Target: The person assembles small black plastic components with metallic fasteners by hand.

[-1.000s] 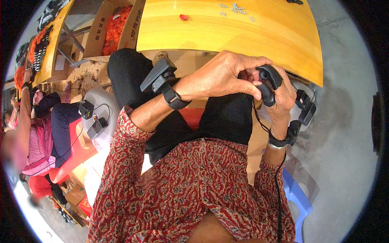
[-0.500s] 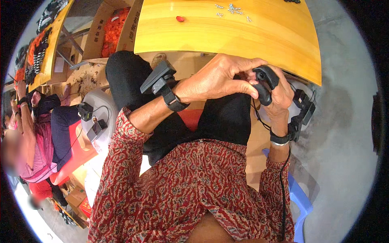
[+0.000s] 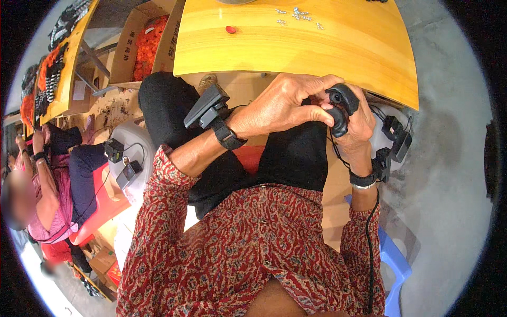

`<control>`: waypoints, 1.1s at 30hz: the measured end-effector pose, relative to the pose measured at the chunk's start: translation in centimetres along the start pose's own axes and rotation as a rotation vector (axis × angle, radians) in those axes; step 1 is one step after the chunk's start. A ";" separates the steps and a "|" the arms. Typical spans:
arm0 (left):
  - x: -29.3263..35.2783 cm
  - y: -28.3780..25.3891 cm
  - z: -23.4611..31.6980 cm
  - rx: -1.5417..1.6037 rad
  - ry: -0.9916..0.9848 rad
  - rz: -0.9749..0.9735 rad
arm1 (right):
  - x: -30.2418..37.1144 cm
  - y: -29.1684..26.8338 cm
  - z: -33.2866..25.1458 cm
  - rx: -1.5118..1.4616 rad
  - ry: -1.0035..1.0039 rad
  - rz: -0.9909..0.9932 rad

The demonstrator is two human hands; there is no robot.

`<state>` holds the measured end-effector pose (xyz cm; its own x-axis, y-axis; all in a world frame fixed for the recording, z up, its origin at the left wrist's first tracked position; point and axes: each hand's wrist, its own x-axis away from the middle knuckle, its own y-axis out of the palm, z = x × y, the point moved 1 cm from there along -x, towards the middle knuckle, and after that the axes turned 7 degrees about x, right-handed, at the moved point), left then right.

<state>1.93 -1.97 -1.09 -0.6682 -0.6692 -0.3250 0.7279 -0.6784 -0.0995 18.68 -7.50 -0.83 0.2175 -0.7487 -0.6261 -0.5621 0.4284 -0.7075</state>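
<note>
In front of the table edge, both my hands are closed on a black bent piece [image 3: 339, 122] with rounded, bulging ends; its exact kind cannot be made out. My left hand [image 3: 290, 103] pinches it from the left, thumb along its near side and index finger over the top. From the right, my right hand [image 3: 362, 119] wraps round it, with the piece lying against the fingers. Part of the piece is hidden by my fingers. Strapped to my left wrist is a black device [image 3: 208, 108], and another black device [image 3: 383, 165] sits on the right one.
A yellow wooden table [image 3: 296, 53] carries a small red piece [image 3: 231, 30] and several small silvery parts [image 3: 301, 15]. At its left stands a cardboard box [image 3: 124, 53] of orange material. A co-worker [image 3: 50, 195] sits at left; a blue plastic stool [image 3: 393, 264] stands right.
My hands keep their hold on the black piece, which has tilted slightly. The view has shifted a little, showing a rounded edge at the table's top. The co-worker's hands have come down.
</note>
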 end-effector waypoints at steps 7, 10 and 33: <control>0.0 0.1 -0.7 0.040 0.063 0.030 | -0.2 0.5 -0.3 -0.030 -0.005 0.066; 0.1 0.2 -0.7 0.097 0.061 0.045 | -0.3 0.3 -0.7 -0.076 0.033 0.046; 0.1 0.4 0.4 0.118 -0.126 -0.111 | 0.7 -1.2 -0.5 -0.141 0.106 -0.035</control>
<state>2.10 -2.44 -0.78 -0.7629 -0.6155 -0.1976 0.6301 -0.7764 -0.0146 19.11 -8.79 -0.20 0.1575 -0.8144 -0.5585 -0.6638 0.3314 -0.6705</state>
